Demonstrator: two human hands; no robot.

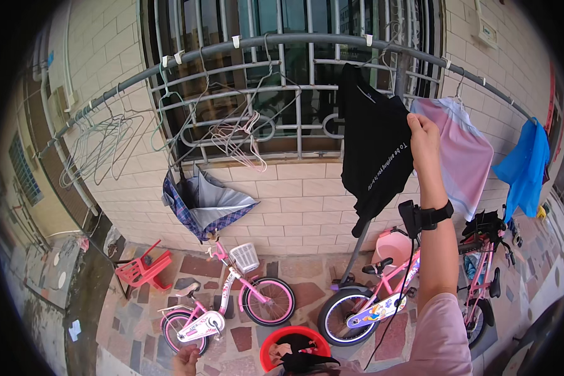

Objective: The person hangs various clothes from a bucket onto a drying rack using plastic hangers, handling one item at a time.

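A black T-shirt (376,141) with light lettering hangs by its upper part from the metal drying rail (301,39). My right hand (423,136) pinches the shirt's right edge between thumb and fingers; a black strapped device sits on that wrist. Low in the view, my left hand (186,358) is raised with its fingers curled, in front of the small bicycle's rear wheel; whether it holds anything is unclear. A red basin (265,353) with dark and light clothes in it stands at the bottom centre.
Wire hangers (108,141) hang along the rail's left part, near an open umbrella (211,197). A pink and blue garment (456,145) and blue cloth (521,164) hang at right. Below stand a pink bicycle (225,291), more pink bicycles (376,310) and a red plastic chair (145,270).
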